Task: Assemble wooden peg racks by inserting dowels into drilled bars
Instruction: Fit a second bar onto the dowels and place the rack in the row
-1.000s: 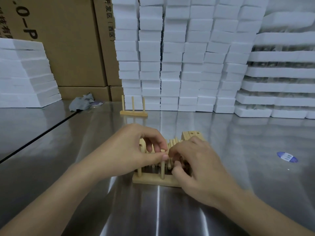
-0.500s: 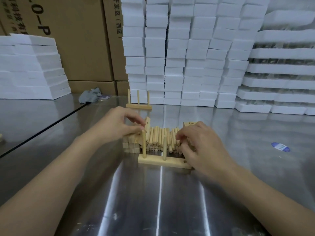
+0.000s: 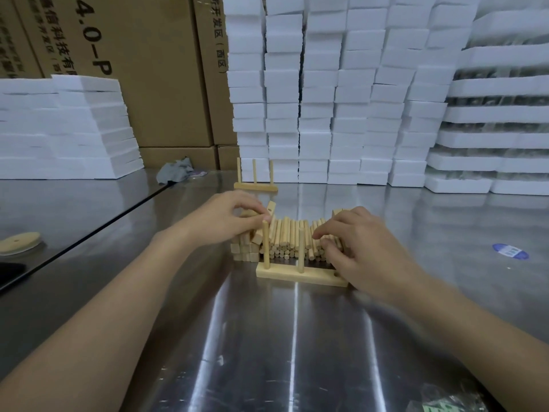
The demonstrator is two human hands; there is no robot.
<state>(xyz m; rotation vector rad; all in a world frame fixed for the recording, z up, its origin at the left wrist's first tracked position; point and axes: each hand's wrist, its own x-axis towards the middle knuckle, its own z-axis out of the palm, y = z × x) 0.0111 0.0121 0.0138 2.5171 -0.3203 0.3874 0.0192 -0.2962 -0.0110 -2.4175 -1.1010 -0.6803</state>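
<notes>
**Steel bench, a half-pegged rack between two hands**

Steel table (image 3: 297,352) fills the near view, with a crumpled greenish plastic bag (image 3: 445,402) at its near right corner. Both forearms reach forward over it.

Just beyond lies the drilled bar (image 3: 300,276), flat on the table. Two dowels stand upright in it, one at its left end (image 3: 266,248) and one in the middle (image 3: 301,251). The hole at its right end (image 3: 336,275) is open.

The right hand (image 3: 362,248) is beside that end, fingers curled down onto the pile of loose dowels (image 3: 291,242) that lies just behind the bar. Whether it has a dowel pinched cannot be told.

The left hand (image 3: 225,218) is over a stack of spare bars (image 3: 245,251) to the left of the pile. Its thumb and fingertips pinch a tilted bar (image 3: 271,207), whose drilled end points up.

Off to the sides lie a round wooden disc (image 3: 19,242) on the left and a blue sticker (image 3: 510,251) on the right.

Farther back stands a finished rack (image 3: 255,185) with three upright pegs, and a grey cloth (image 3: 175,172) lies to its left. Behind them rise white foam blocks (image 3: 326,99), cardboard boxes (image 3: 148,69) and a stack of foam sheets (image 3: 59,129) on the left.
</notes>
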